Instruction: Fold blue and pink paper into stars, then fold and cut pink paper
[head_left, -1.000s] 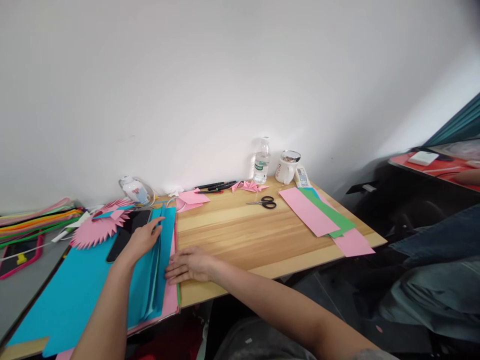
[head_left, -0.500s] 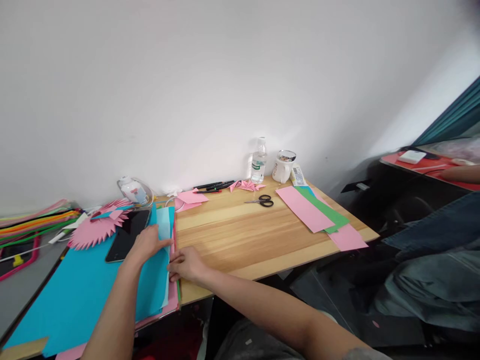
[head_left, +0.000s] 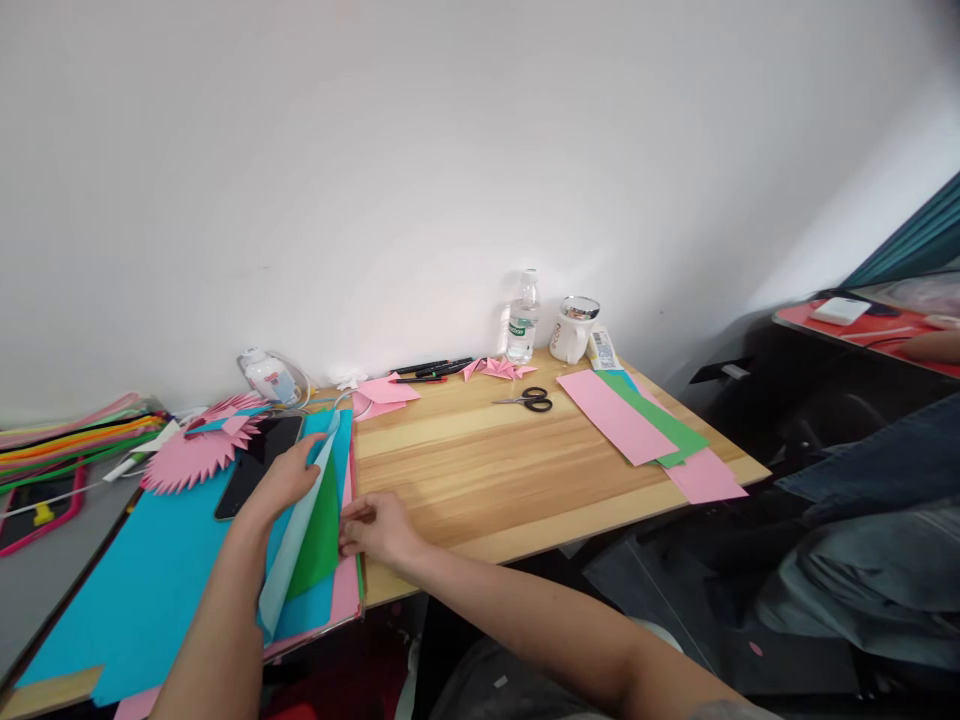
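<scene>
A stack of coloured paper sheets (head_left: 142,590), blue on top, lies at the left of the wooden table (head_left: 487,480). My left hand (head_left: 283,482) lifts the right edges of the upper blue sheets, baring a green sheet (head_left: 319,535) underneath. My right hand (head_left: 379,528) pinches the stack's right edge, where pink sheets (head_left: 346,590) show. A black phone (head_left: 259,452) rests on the blue paper just beyond my left hand.
Pink paper flowers (head_left: 196,450) lie at the back left. Scissors (head_left: 529,401), pens (head_left: 431,370), a water bottle (head_left: 523,320) and a mug (head_left: 574,332) stand toward the wall. Pink and green strips (head_left: 637,425) lie at the right. Another person's legs (head_left: 877,540) are at the far right.
My left hand has raised the blue sheets higher, exposing the green sheet. My right hand has gone from lying flat to pinching the stack's edge.
</scene>
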